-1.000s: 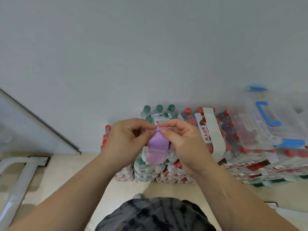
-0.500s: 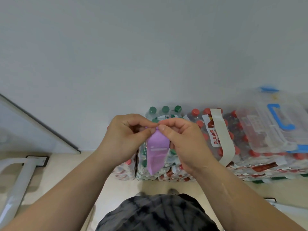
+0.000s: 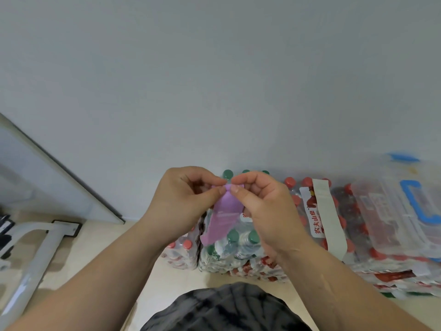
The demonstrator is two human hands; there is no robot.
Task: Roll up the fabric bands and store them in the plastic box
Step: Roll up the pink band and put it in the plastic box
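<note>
A purple fabric band [image 3: 223, 217] hangs in front of me, pinched at its top end between both hands. My left hand [image 3: 181, 201] grips it from the left with thumb and forefinger. My right hand [image 3: 263, 206] grips it from the right, thumbs nearly touching. The band's lower end dangles free and slants to the left. A clear plastic box [image 3: 396, 211] with blue handle and latches rests on the bottle packs at the right, its lid shut as far as I can tell. A pale beige band [image 3: 328, 216] lies draped over the red-capped bottles beside it.
Shrink-wrapped packs of water bottles [image 3: 229, 249] with green and red caps are stacked on the floor against the white wall. A white metal frame [image 3: 35, 256] stands at the left. A glass panel [image 3: 47, 173] leans along the left wall. My dark patterned clothing fills the bottom.
The hands have risen slightly and the band's lower end has swung left and hangs longer. The view has shifted a little, so the box sits further right.
</note>
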